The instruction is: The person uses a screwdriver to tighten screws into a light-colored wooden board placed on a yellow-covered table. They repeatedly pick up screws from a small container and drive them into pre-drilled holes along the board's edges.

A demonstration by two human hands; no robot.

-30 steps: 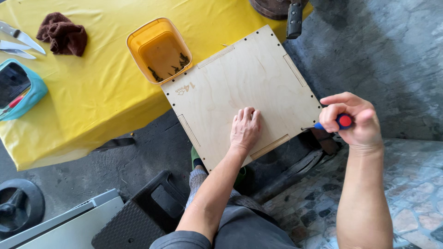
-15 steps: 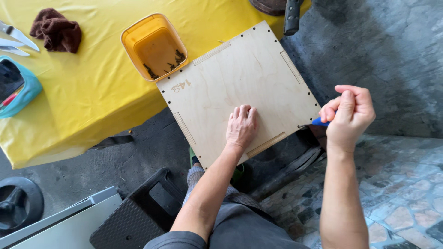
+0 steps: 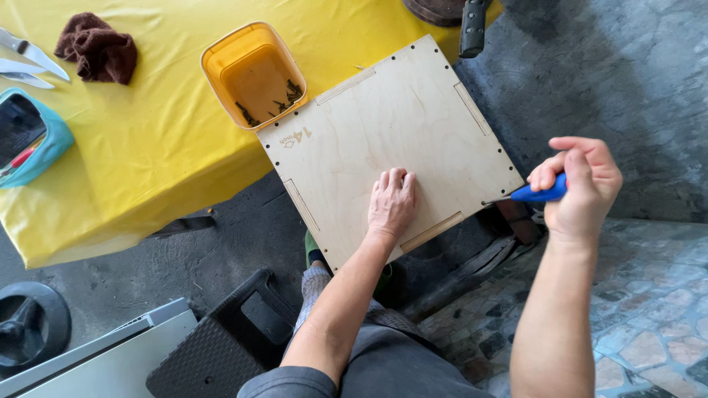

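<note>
We look down on a table under a yellow cloth (image 3: 140, 162), with grey concrete floor around it and patterned stone paving toward the lower right. A pale wooden panel (image 3: 383, 125) lies tilted, its far part resting on the cloth and its near part jutting out past the table's edge over the floor and our knees. The panel is light plywood with a row of small holes along its border and narrow slots set just inside each side.

Our left hand (image 3: 392, 200) lies flat on the panel near its front edge, fingers stretched out and close together, gripping nothing. Our right hand (image 3: 579, 184) hovers just off the panel's right corner, fingers curled tight around the blue handle of a screwdriver (image 3: 537, 194), whose thin tip meets the panel's edge there. Open floor lies beyond that corner.

Touching the panel's far-left corner stands a yellow tub (image 3: 254, 74) with a few dark screws in its bottom. Farther left of the panel lie a brown rag (image 3: 97, 46) and a teal case (image 3: 33, 140). Below the panel sits a dark plastic stool (image 3: 221, 346).
</note>
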